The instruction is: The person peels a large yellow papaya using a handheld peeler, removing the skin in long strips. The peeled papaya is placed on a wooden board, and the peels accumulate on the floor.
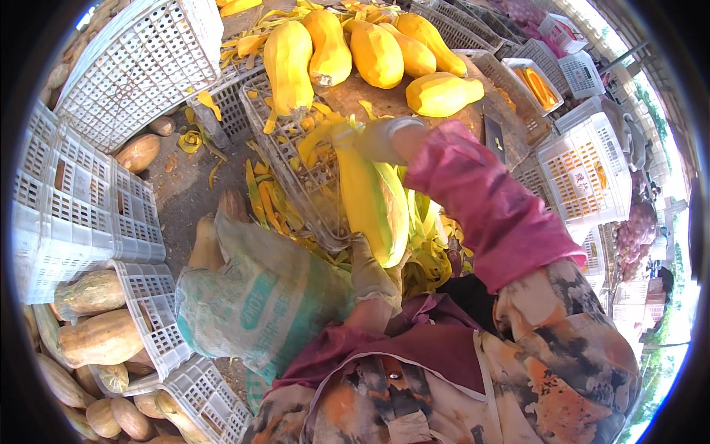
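Observation:
A long butternut-type squash (369, 194), mostly peeled to yellow with green streaks and some skin on its right side, slants in front of me over a plastic crate (294, 161). My left hand (377, 272), in a dirty light glove, holds its lower end. At its upper end is my gloved right hand (383, 139); whether it also holds a peeler is hidden. Several peeled yellow squashes (377, 55) lie beyond on a brown board, and a dark flat blade-like thing (492, 136) rests near its right edge. Peel strips (427, 266) hang and pile beside the held squash.
White plastic crates (83, 194) stand at the left, the lower ones with unpeeled squashes (100, 338). A woven sack (266, 294) lies by my left arm. Crates (585, 172) with orange pieces stand at the right. Peel and loose squashes (138, 152) lie on the floor.

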`<state>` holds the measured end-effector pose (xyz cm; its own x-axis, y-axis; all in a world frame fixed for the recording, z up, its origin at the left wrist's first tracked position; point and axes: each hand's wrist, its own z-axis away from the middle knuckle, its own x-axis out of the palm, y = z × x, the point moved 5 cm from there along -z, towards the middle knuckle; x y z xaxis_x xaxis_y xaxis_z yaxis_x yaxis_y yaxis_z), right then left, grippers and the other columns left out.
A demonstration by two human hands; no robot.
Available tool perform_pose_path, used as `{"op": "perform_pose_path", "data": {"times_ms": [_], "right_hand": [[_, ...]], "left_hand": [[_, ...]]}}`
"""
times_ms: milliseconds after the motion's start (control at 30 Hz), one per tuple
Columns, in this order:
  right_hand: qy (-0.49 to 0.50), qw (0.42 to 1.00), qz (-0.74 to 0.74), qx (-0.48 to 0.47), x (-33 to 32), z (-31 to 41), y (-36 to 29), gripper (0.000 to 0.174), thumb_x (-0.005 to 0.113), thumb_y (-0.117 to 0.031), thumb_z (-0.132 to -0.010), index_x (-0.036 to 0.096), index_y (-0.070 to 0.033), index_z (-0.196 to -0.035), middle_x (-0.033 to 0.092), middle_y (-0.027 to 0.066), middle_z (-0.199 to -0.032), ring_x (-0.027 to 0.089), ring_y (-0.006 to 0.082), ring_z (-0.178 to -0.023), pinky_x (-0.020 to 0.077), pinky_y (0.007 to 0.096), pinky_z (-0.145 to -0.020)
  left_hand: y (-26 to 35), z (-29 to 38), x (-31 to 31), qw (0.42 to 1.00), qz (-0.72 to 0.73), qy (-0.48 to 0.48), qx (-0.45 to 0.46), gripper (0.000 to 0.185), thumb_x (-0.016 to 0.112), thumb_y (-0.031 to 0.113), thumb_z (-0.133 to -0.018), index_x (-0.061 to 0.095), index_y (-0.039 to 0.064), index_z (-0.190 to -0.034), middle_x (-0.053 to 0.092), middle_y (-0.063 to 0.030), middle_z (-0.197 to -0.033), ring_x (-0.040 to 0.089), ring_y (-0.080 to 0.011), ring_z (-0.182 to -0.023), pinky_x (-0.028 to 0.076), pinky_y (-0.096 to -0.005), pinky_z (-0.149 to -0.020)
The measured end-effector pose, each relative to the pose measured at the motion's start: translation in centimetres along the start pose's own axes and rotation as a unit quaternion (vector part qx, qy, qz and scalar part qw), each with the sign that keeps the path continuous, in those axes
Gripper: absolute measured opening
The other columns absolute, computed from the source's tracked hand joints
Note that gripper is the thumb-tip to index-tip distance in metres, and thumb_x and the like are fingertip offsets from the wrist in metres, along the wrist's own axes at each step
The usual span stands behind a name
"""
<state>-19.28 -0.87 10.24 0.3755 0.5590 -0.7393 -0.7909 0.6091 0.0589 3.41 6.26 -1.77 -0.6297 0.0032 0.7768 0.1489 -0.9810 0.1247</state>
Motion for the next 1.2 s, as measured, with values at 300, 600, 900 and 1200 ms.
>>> {"op": "perform_pose_path", "data": {"times_ms": [300,600,900,1200], "right_hand": [[-0.010,0.938,0.170,-0.302,2.2,8.7,0.5,0.035,0.049,-0.024,-0.097,0.062,-0.003,-0.122,0.067,0.0183,-0.105,0.067,0.0326,-0.096,0.0530,0.0463,-0.084],[0.160,0.975,0.096,-0.123,-0.3,1.2,-1.0,0.038,0.048,-0.025,-0.096,0.065,-0.005,-0.123,0.069,0.0183,-0.117,0.068,0.0309,-0.103,0.0524,0.0420,-0.088],[-0.110,0.969,0.122,-0.186,2.8,11.8,-0.5,0.042,0.054,-0.033,-0.093,0.062,-0.005,-0.123,0.064,0.0242,-0.118,0.063,0.0379,-0.108,0.0505,0.0464,-0.090],[0.054,0.988,0.125,-0.067,-1.6,-4.1,4.2,0.032,0.070,-0.021,-0.084,0.064,-0.002,-0.109,0.070,0.0166,-0.094,0.069,0.0295,-0.087,0.0536,0.0411,-0.077]], "left_hand": [[0.0,0.5,-1.3,1.000,0.000,0.012,-0.014,0.060,0.050,0.053,-0.099,0.040,0.017,-0.146,0.045,-0.0065,-0.146,0.045,-0.0315,-0.134,0.039,-0.0602,-0.108],[-0.9,1.4,-3.5,0.998,-0.013,0.013,-0.058,0.059,0.051,0.052,-0.099,0.040,0.018,-0.146,0.046,-0.0059,-0.146,0.045,-0.0309,-0.133,0.039,-0.0598,-0.107],[-1.0,1.3,-3.7,0.998,-0.007,0.014,-0.058,0.059,0.051,0.051,-0.099,0.040,0.018,-0.146,0.046,-0.0054,-0.146,0.046,-0.0303,-0.133,0.040,-0.0594,-0.107],[-1.1,1.4,-4.3,0.998,-0.018,0.015,-0.066,0.058,0.052,0.051,-0.099,0.041,0.018,-0.145,0.046,-0.0048,-0.146,0.046,-0.0296,-0.133,0.040,-0.0590,-0.106]]}}
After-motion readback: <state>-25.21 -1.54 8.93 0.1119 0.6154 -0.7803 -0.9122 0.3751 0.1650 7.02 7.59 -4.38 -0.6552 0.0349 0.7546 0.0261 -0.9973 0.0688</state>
